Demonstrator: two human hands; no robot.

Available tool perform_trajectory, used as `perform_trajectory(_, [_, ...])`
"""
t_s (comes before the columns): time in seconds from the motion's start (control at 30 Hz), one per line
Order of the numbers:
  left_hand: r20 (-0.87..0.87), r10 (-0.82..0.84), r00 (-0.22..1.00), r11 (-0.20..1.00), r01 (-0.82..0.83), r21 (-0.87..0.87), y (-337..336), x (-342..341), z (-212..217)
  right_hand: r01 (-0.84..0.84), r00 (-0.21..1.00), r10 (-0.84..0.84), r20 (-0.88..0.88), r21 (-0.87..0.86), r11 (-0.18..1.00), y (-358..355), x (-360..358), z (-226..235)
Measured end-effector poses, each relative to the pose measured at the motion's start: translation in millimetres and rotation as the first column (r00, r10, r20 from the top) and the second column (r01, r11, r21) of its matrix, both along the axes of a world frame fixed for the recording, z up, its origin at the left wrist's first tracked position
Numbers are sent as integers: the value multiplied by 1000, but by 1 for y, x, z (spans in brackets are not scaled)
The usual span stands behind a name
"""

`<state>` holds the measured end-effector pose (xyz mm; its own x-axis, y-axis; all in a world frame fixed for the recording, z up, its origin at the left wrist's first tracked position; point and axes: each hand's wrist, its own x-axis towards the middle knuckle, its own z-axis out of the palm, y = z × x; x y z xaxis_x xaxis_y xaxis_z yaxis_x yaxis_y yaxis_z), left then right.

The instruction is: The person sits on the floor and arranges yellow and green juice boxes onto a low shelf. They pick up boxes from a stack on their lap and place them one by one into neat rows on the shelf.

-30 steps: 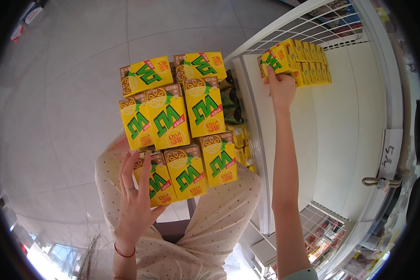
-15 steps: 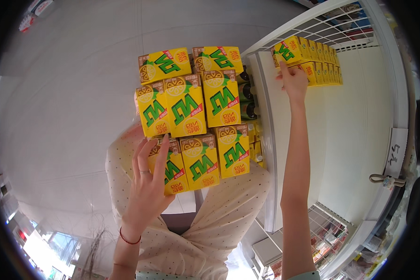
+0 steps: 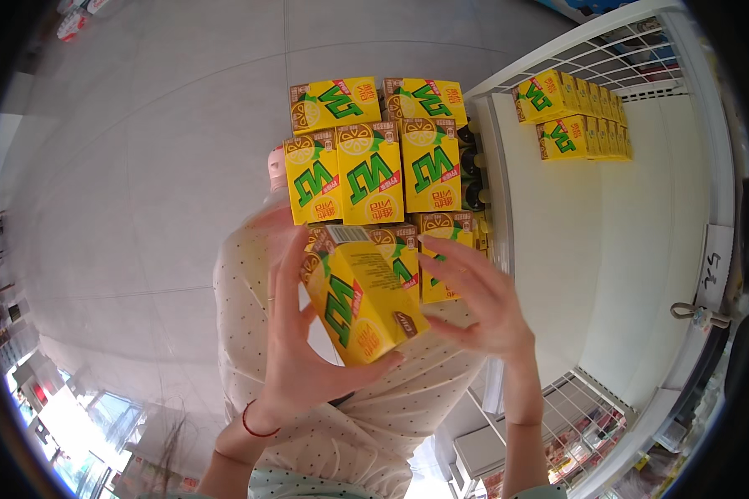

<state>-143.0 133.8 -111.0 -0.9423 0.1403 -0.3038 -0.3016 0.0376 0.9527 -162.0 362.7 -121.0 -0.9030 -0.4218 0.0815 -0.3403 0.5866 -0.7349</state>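
A yellow drink carton [image 3: 354, 291] with green lettering and a lemon slice picture is tilted above my lap, its barcode end toward the far side. My left hand [image 3: 295, 349] grips it, with fingers along the left edge and the thumb under the near end. Close by on the right, my right hand [image 3: 483, 303] is open with fingers spread; its thumb is at the carton's near right corner, and I cannot tell if it touches. Beyond are stacked matching cartons [image 3: 370, 175], several in rows, partly hidden by the held one.
To the right stands a white shelf [image 3: 549, 274] with wire mesh sides. Two rows of the same cartons [image 3: 562, 137] sit at its far end. Dark bottles [image 3: 472, 162] stand beside the stack, below the shelf edge. A price tag [image 3: 714, 264] hangs on the shelf's right edge.
My right hand has come back from the shelf cartons to beside my left hand. My left hand has lifted a carton off the near left of the stack and tilted it.
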Motion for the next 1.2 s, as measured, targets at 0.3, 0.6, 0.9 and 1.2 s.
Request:
perform_trajectory(0.3, [-148,-254,956,962,265,65,74,-2,19,563,826,-439,355,-560,607,-15,41,1])
perform_trajectory(0.6, [-392,-387,835,891,229,-391,75,-22,4,689,711,-697,94,-290,665,105,-30,-45])
perform_trajectory(0.9, [-350,-353,868,814,101,-571,41,-41,-22,559,806,-519,284,-78,826,141,-109,-86])
perform_trajectory(1.2, [-338,-410,847,737,89,-670,28,-71,-37,639,769,-638,-30,32,769,120,-108,-94])
